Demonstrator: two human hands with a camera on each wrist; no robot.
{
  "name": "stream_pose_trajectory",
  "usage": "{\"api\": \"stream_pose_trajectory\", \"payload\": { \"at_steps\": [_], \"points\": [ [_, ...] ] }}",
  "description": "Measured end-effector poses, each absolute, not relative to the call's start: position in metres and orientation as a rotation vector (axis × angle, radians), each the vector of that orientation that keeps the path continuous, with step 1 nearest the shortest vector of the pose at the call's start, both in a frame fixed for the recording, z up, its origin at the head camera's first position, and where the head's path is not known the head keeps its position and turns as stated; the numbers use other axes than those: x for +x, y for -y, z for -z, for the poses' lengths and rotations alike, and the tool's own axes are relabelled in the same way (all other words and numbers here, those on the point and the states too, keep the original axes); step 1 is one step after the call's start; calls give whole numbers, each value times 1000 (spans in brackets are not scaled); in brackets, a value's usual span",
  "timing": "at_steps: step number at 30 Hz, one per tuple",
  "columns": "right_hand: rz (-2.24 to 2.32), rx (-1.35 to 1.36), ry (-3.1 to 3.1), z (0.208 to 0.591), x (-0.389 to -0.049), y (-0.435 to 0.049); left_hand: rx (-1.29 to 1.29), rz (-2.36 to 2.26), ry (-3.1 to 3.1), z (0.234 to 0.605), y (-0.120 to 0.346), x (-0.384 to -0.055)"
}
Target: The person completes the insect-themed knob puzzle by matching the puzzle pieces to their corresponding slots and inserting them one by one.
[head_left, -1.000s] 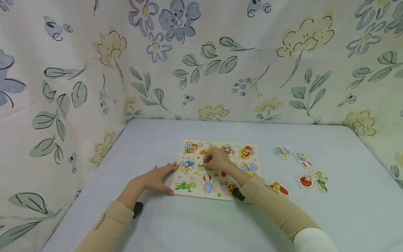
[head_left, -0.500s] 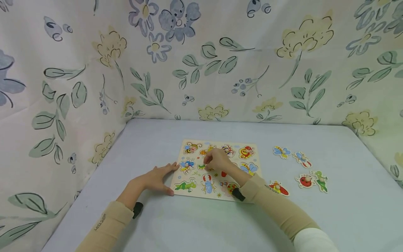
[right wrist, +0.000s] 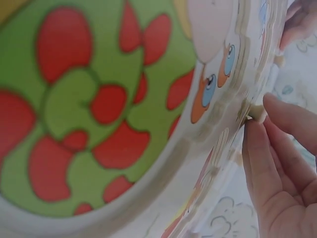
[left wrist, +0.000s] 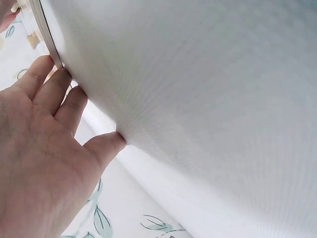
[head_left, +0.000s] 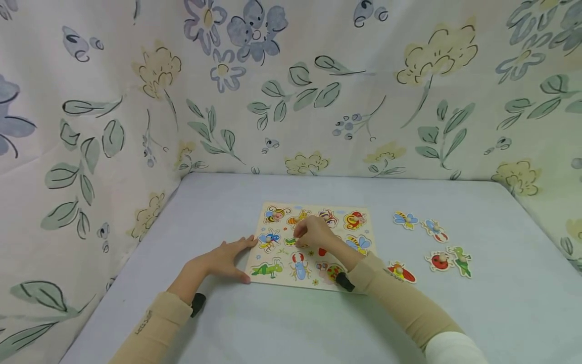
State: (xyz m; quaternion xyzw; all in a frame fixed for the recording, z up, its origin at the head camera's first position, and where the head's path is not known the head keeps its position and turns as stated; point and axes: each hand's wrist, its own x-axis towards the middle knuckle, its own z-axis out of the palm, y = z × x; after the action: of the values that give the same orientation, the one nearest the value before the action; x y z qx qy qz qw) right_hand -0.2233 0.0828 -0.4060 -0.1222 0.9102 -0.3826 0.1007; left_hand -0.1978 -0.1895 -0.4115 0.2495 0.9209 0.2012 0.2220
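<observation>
A wooden peg puzzle board [head_left: 287, 281] with insect pictures lies on the table. My right hand [head_left: 315, 234] is over its middle, thumb and fingertips pinching a small wooden knob [right wrist: 257, 113]. The knob belongs to a green caterpillar puzzle piece [head_left: 289, 242], mostly covered by the fingers. Along the board's left edge, my left hand [head_left: 223, 259] is spread, fingertips at the edge and thumb near the front corner. The left wrist view shows those fingers [left wrist: 69, 106] nearly straight. A snail picture [right wrist: 109, 104] with a red-spotted green shell fills much of the right wrist view.
Right of the board lie loose pieces: a blue-winged insect [head_left: 405, 220], a stag beetle [head_left: 435, 230], a ladybug [head_left: 439, 261], a green insect [head_left: 462, 263] and a red-winged insect [head_left: 400, 272], partly behind the right sleeve. A floral curtain [head_left: 291, 126] stands behind the table.
The head view has shifted very slightly. Both hands stay in almost the same places, the right one still pinching the knob at the caterpillar piece.
</observation>
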Motion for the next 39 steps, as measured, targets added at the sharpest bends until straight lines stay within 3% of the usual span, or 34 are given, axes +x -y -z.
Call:
{"api": "stream_pose_trajectory", "payload": {
  "at_steps": [17, 39],
  "points": [
    [1202, -366, -2605, 404, -221, -100, 680, -562, -2537, 412, 189, -197],
    [1188, -306, -2656, 391, -200, -168, 681, -579, -2536, 412, 190, -196]
  ]
}}
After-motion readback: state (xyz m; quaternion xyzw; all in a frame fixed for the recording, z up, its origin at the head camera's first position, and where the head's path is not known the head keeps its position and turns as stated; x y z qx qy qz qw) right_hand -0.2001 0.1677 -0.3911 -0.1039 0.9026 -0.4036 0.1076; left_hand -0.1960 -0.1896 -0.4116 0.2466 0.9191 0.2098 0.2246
